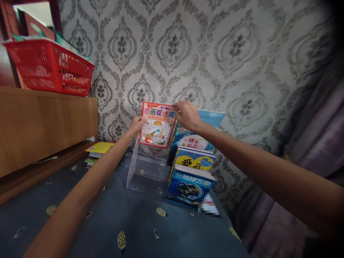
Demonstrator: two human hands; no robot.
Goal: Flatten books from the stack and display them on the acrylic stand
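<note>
A red-bordered picture book point(157, 130) stands upright, its front cover facing me, at the back of a clear tiered stand point(134, 168). My left hand point(137, 124) grips the book's left edge. With thumb and fingers, my right hand point(186, 114) pinches its upper right corner. Right of it, several books rise in steps: a blue book with an earth picture point(188, 188) in front, a yellow and blue book point(196, 160) behind, then a light blue book point(193, 140). The stand's lower left tiers hold nothing. Whether the red book's bottom rests on the stand is unclear.
A small pile of books point(100, 148) lies at the left by a wooden cabinet point(48, 129). On the cabinet sits a filled red plastic basket point(53, 66). Patterned wallpaper point(172, 46) is behind; a grey-purple curtain point(279, 208) hangs at right. Dark blue cloth point(139, 229) covers the surface.
</note>
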